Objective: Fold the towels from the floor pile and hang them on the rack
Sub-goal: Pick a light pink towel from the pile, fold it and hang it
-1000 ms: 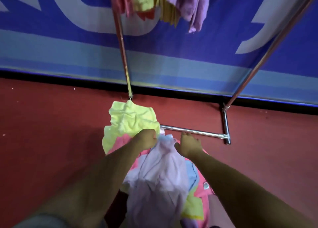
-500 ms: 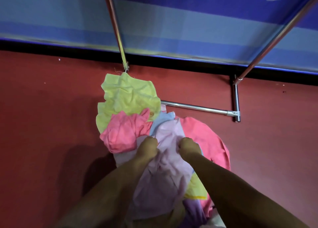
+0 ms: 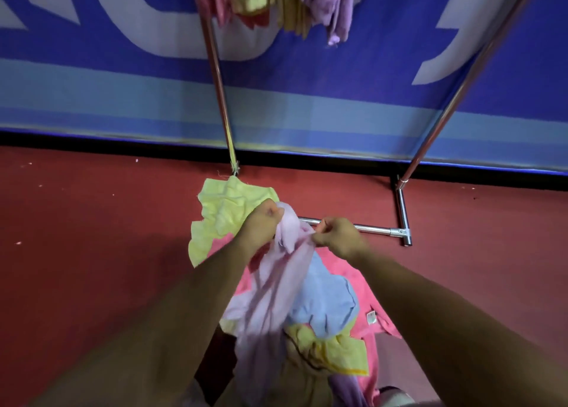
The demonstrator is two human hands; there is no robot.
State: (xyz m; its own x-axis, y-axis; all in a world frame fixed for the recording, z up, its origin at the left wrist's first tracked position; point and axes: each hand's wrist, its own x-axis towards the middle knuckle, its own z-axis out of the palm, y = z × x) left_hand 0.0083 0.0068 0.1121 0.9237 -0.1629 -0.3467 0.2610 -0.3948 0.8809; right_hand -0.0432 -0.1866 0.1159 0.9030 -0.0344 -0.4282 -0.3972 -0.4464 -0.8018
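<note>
A pale lilac towel [image 3: 270, 299] hangs bunched from both of my hands above the floor pile. My left hand [image 3: 261, 222] grips its top edge in a fist, and my right hand [image 3: 336, 237] pinches the edge a little to the right. Under it lies the pile: a yellow-green towel [image 3: 221, 213] at the far left, a light blue towel [image 3: 325, 302], a pink towel [image 3: 372, 286] and a yellow one [image 3: 335, 351]. The metal rack [image 3: 401, 213] stands behind the pile. Several folded towels [image 3: 276, 0] in pink, yellow and lilac hang from its top.
Red carpet [image 3: 92, 253] covers the floor all round the pile. A blue and white banner [image 3: 307, 99] runs along the wall behind the rack. The rack's low crossbar [image 3: 372, 229] lies on the floor just beyond my hands.
My hands have lifted the lilac towel up from the pile and moved slightly apart along its edge. The view has tilted up, bringing the hung towels back into sight.
</note>
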